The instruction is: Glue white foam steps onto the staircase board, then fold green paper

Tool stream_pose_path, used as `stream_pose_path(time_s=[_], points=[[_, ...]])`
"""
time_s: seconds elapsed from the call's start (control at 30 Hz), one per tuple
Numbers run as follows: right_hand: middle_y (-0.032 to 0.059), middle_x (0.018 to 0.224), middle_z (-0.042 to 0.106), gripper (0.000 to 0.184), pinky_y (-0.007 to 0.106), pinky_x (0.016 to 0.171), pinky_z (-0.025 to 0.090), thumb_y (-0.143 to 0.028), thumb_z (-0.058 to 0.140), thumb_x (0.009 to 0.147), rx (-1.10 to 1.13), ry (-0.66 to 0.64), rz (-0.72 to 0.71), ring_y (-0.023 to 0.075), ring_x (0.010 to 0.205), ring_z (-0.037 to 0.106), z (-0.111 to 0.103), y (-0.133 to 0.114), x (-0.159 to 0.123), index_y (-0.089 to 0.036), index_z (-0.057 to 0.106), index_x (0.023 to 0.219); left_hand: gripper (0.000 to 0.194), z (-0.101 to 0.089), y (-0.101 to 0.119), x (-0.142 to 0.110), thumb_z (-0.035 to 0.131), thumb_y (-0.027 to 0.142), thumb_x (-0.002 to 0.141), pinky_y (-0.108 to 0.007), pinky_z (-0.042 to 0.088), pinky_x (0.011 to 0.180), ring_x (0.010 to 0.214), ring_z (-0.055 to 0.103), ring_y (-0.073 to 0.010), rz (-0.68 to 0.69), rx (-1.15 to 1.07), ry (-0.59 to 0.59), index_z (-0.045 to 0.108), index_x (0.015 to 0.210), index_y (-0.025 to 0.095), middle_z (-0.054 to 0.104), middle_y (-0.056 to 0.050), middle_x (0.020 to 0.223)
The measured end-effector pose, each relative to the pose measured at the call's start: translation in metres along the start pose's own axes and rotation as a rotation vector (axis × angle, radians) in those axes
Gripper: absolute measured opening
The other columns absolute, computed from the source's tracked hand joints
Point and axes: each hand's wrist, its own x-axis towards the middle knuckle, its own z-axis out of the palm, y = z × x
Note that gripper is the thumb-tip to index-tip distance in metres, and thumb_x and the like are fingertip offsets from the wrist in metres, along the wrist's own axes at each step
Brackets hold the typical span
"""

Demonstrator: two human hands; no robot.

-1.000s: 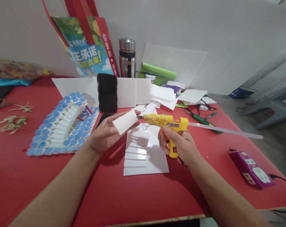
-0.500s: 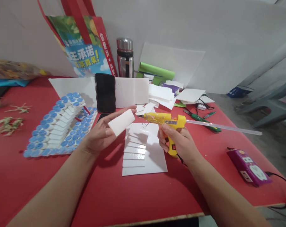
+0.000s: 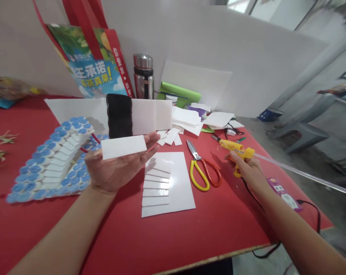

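Note:
A white rectangular foam-board strip (image 3: 123,146) lies across the upturned palm of my left hand (image 3: 112,168), its thumb side hidden behind the strip and its fingers stretched out. My right hand (image 3: 249,172) is closed round the handle of a yellow hot glue gun (image 3: 236,147); a long clear glue stick (image 3: 299,170) juts from its back. Between my hands, a white board (image 3: 182,187) rests on the table, with several overlapping white strips (image 3: 156,187) laid like steps on its left half. Scissors (image 3: 201,168) with one yellow and one red handle lie right of that board.
At left stands a stepped white model (image 3: 57,160) edged with blue-and-white round pieces. Behind are a black object (image 3: 119,116), a steel flask (image 3: 143,76), a printed bag (image 3: 95,65) and loose white offcuts (image 3: 172,135). A purple box (image 3: 287,196) with a cable sits near the right edge.
My right hand has carried the glue gun right, away from the strip, uncovering the scissors. My left hand has moved left and turned palm up, with the strip still on it. The view has shifted rightward.

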Motion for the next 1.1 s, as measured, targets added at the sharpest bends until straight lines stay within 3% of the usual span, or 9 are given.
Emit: stream_pose_path(time_s=[0.17,0.43,0.6,0.73,0.83,0.9,0.97,1.03,1.1], points=[[0.0043,0.076,0.066,0.052,0.033,0.061,0.041,-0.065,0.067,0.088,-0.085,0.019,0.068,0.0180,0.065,0.053,-0.011,0.029,0.003,-0.014,0.076,0.094,0.075,0.008,0.001,0.002,0.073,0.067,0.075,-0.060,0.024,0.132,0.155,0.038,-0.0436,0.001,0.030,0.023,0.070,0.130,0.016,0.064,-0.020,0.149],[-0.0002,0.060,0.055,0.059,0.032,0.052,0.034,-0.074,0.067,0.083,-0.208,-0.006,0.093,0.0164,0.056,0.046,-0.007,0.022,0.001,-0.016,0.073,0.089,0.062,0.010,0.000,0.000,0.081,0.055,0.074,-0.059,0.034,0.129,0.149,0.048,-0.0441,-0.006,0.129,0.013,0.078,0.124,0.018,0.071,-0.015,0.141],[-0.0003,0.056,0.053,0.060,0.032,0.053,0.035,-0.075,0.058,0.088,-0.411,-0.031,0.064,0.0172,0.055,0.048,-0.012,0.016,-0.002,-0.016,0.069,0.082,0.054,0.003,-0.003,-0.006,0.077,0.049,0.080,-0.060,0.035,0.128,0.154,0.041,-0.0420,-0.019,0.139,-0.017,0.079,0.126,0.021,0.073,-0.011,0.140],[0.0135,0.096,0.075,0.059,0.038,0.073,0.052,-0.072,0.055,0.089,-0.552,0.000,0.002,0.0285,0.082,0.070,-0.031,0.023,-0.026,-0.016,0.072,0.101,0.062,0.004,0.000,-0.008,0.086,0.051,0.072,-0.063,0.040,0.123,0.141,0.056,-0.0463,-0.058,0.207,0.014,0.079,0.126,0.023,0.076,-0.011,0.135],[0.0237,0.118,0.073,0.074,0.054,0.089,0.054,-0.077,0.049,0.090,-0.720,0.087,-0.084,0.0413,0.106,0.070,-0.046,0.025,-0.064,-0.012,0.069,0.119,0.064,0.011,0.003,-0.007,0.091,0.050,0.067,-0.066,0.041,0.120,0.138,0.058,-0.0481,-0.117,0.266,0.037,0.080,0.125,0.027,0.076,-0.012,0.133],[0.0226,0.116,0.073,0.071,0.059,0.089,0.054,-0.078,0.048,0.092,-0.809,0.152,-0.188,0.0432,0.103,0.070,-0.047,0.014,-0.092,-0.014,0.068,0.117,0.060,0.016,0.003,-0.006,0.092,0.047,0.068,-0.068,0.037,0.121,0.143,0.053,-0.0483,-0.128,0.310,0.063,0.080,0.124,0.028,0.075,-0.012,0.136],[0.0156,0.108,0.074,0.053,0.054,0.086,0.056,-0.069,0.051,0.098,-0.769,0.157,-0.352,0.0368,0.095,0.072,-0.038,-0.013,-0.114,-0.021,0.067,0.115,0.055,0.021,0.001,-0.006,0.092,0.042,0.070,-0.068,0.032,0.124,0.147,0.048,-0.0475,-0.117,0.381,0.098,0.081,0.122,0.029,0.072,-0.011,0.139],[0.0127,0.113,0.072,0.037,0.049,0.091,0.056,-0.049,0.060,0.101,-0.658,0.117,-0.564,0.0318,0.100,0.071,-0.018,-0.050,-0.125,-0.024,0.064,0.128,0.054,0.022,-0.003,-0.006,0.094,0.036,0.069,-0.068,0.027,0.126,0.150,0.043,-0.0474,-0.108,0.472,0.133,0.081,0.121,0.030,0.071,-0.010,0.142],[0.0128,0.119,0.070,0.041,0.046,0.094,0.057,-0.033,0.064,0.101,-0.591,0.079,-0.738,0.0295,0.107,0.069,0.009,-0.088,-0.124,-0.025,0.057,0.141,0.057,0.022,-0.007,-0.007,0.094,0.031,0.068,-0.069,0.026,0.125,0.152,0.039,-0.0483,-0.118,0.556,0.160,0.080,0.123,0.030,0.068,-0.010,0.144]])
